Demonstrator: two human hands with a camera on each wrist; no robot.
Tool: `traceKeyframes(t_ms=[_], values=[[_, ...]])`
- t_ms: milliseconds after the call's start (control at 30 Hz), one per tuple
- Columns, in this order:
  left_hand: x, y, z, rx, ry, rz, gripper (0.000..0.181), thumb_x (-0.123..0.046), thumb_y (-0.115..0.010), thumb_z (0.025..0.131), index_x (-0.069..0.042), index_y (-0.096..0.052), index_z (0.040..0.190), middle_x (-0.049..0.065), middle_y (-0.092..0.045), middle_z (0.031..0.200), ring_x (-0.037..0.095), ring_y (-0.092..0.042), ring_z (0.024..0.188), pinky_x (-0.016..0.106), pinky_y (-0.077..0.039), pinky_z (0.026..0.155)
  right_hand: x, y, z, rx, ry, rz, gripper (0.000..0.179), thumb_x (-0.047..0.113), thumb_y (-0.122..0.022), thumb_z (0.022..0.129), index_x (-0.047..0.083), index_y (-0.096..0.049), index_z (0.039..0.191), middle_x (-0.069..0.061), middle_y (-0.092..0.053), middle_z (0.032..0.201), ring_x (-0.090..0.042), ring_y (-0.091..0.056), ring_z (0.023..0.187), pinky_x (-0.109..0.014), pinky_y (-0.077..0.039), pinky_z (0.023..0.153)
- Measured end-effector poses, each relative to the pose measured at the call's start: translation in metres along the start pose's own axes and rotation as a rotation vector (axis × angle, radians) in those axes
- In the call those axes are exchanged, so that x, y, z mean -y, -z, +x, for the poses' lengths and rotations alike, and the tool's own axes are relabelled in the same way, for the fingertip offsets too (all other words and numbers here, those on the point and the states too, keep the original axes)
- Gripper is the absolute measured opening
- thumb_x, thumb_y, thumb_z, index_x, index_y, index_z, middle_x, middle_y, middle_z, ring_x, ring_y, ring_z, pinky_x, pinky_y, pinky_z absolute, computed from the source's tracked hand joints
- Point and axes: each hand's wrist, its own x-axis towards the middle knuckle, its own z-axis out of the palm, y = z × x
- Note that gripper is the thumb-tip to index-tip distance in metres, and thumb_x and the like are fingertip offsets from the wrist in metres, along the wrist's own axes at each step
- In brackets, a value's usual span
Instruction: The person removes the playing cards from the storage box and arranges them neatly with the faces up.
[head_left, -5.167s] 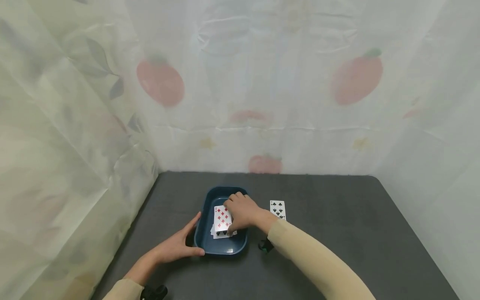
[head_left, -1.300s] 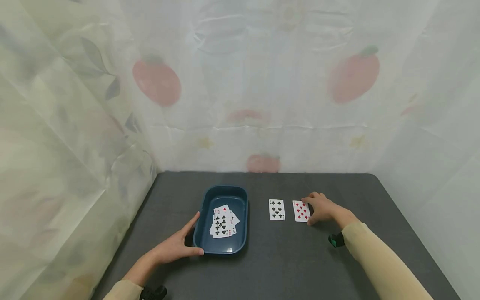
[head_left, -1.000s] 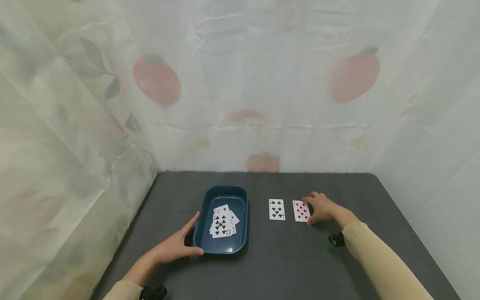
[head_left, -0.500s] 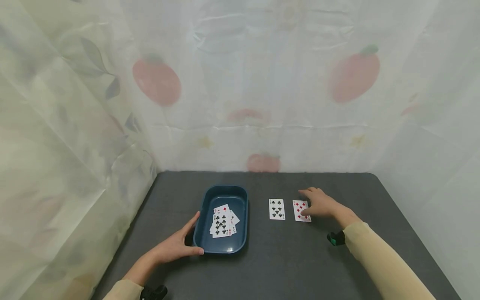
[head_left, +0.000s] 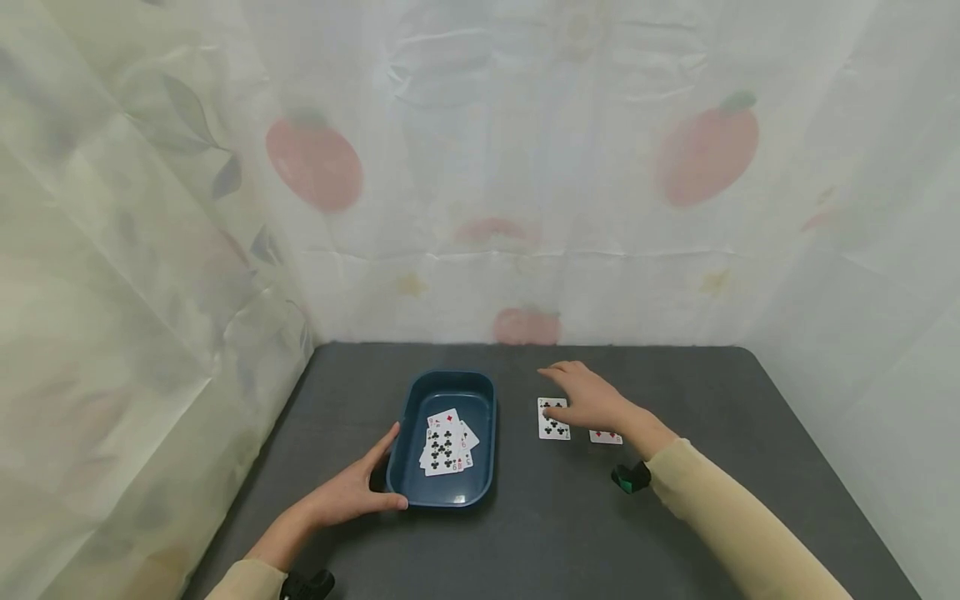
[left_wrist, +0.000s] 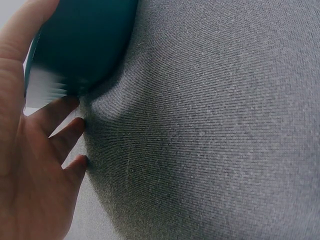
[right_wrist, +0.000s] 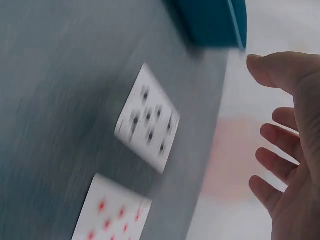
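Note:
My left hand (head_left: 348, 493) rests against the left side and near corner of a dark blue tray (head_left: 483, 492), thumb and fingers spread along its outer wall. In the tray lies a loose pile of playing cards (head_left: 444, 450), a club card on top with diamond cards showing under it. My right hand (head_left: 588, 400) hovers over a club card (head_left: 551, 429) on the table, fingers spread and holding nothing. Just right of that card lies a diamond card (head_left: 606, 437), mostly hidden by the hand; the right wrist view shows both cards (right_wrist: 147, 122) lying flat.
The dark grey table (head_left: 525, 533) runs back to a pale curtain (head_left: 585, 283) printed with red fruit. Another curtain (head_left: 150, 333) hangs along the left side. Black bands sit on both wrists.
Earlier, my right hand set a diamond card down to the right of the club card. It has since let go and moved left over the club card. The left hand stays at the tray.

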Motion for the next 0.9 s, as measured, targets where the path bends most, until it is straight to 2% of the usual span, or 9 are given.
traceKeyframes(t_ms=[300,400,567,700,900], values=[[0.002,-0.002,0.004,-0.001,0.014,0.005,0.116,-0.041,-0.084,0.084,-0.037,-0.001,0.165,0.015,-0.025,0.166,0.038,-0.028,0.149,0.07,-0.023,0.111,0.06,-0.024,0.037,0.03,0.156,-0.044,0.069,0.044,-0.071,0.095,0.012,-0.049,0.153,-0.007,-0.051,0.149,-0.025,-0.044,0.139,-0.043,-0.041,0.109],[0.002,-0.002,0.005,-0.002,0.016,0.003,0.117,-0.042,-0.084,0.084,-0.038,-0.001,0.165,0.014,-0.026,0.166,0.037,-0.029,0.149,0.07,-0.023,0.112,0.075,-0.033,0.046,0.059,0.187,-0.062,0.067,0.044,-0.07,0.095,0.014,-0.051,0.152,-0.005,-0.052,0.148,-0.023,-0.045,0.138,-0.041,-0.041,0.11],[0.003,-0.001,0.005,0.0,0.01,0.005,0.116,-0.041,-0.084,0.084,-0.038,0.0,0.165,0.015,-0.024,0.166,0.037,-0.028,0.149,0.07,-0.023,0.112,0.093,-0.048,0.062,0.092,0.234,-0.158,0.067,0.048,-0.072,0.094,0.014,-0.054,0.149,-0.003,-0.055,0.144,-0.022,-0.049,0.133,-0.039,-0.042,0.108],[0.003,-0.001,0.003,0.005,0.009,0.009,0.115,-0.041,-0.083,0.086,-0.036,0.0,0.165,0.016,-0.021,0.167,0.039,-0.027,0.15,0.07,-0.023,0.111,0.104,-0.063,0.074,0.116,0.259,-0.241,0.071,0.054,-0.075,0.089,0.015,-0.059,0.146,-0.001,-0.058,0.139,-0.02,-0.052,0.126,-0.037,-0.042,0.107],[0.003,0.0,0.001,0.015,-0.006,-0.007,0.114,-0.038,-0.082,0.087,-0.037,0.001,0.165,0.014,-0.019,0.168,0.037,-0.025,0.151,0.068,-0.024,0.112,0.12,-0.078,0.084,0.175,0.235,-0.318,0.079,0.064,-0.078,0.081,0.018,-0.061,0.143,0.002,-0.058,0.133,-0.018,-0.051,0.12,-0.039,-0.04,0.107]])
